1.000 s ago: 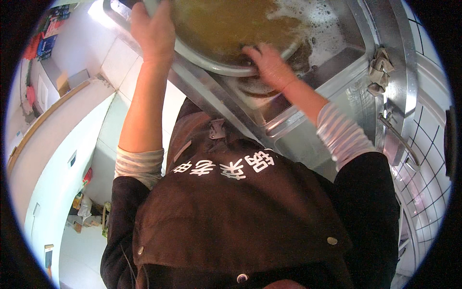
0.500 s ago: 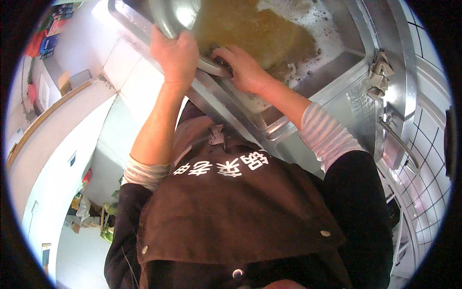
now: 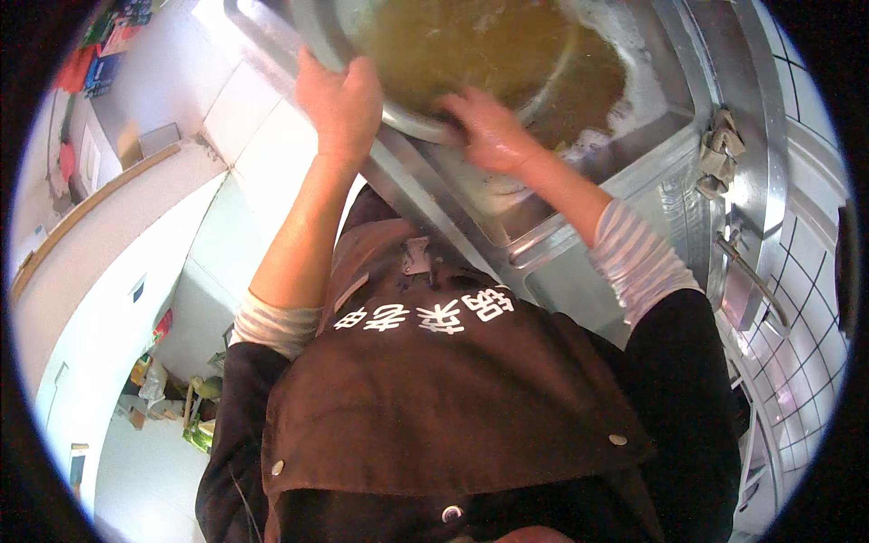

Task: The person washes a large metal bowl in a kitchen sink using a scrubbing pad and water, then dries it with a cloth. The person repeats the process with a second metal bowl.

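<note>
A wide round metal basin [image 3: 415,123] sits tilted in the sink [image 3: 534,237], with murky brownish water in it. My left hand [image 3: 340,101] is closed on the basin's near left rim, thumb on the outer side. At the near rim, to the right of it, is my right hand [image 3: 493,131], fingers bent over the edge toward the water. Something dark shows under those fingertips, too unclear to name. White foam [image 3: 625,54] floats on the sink water beyond the basin's right side.
A crumpled grey cloth [image 3: 721,154] lies on the sink's right ledge. Nearer to me on that side is a metal tap [image 3: 756,276], before a white tiled wall [image 3: 801,362]. A second sink compartment [image 3: 579,290] adjoins at the right.
The basin has tipped lower and more level, so more of its inside and water shows. Both hands have shifted slightly right with it, the right hand along the rim.
</note>
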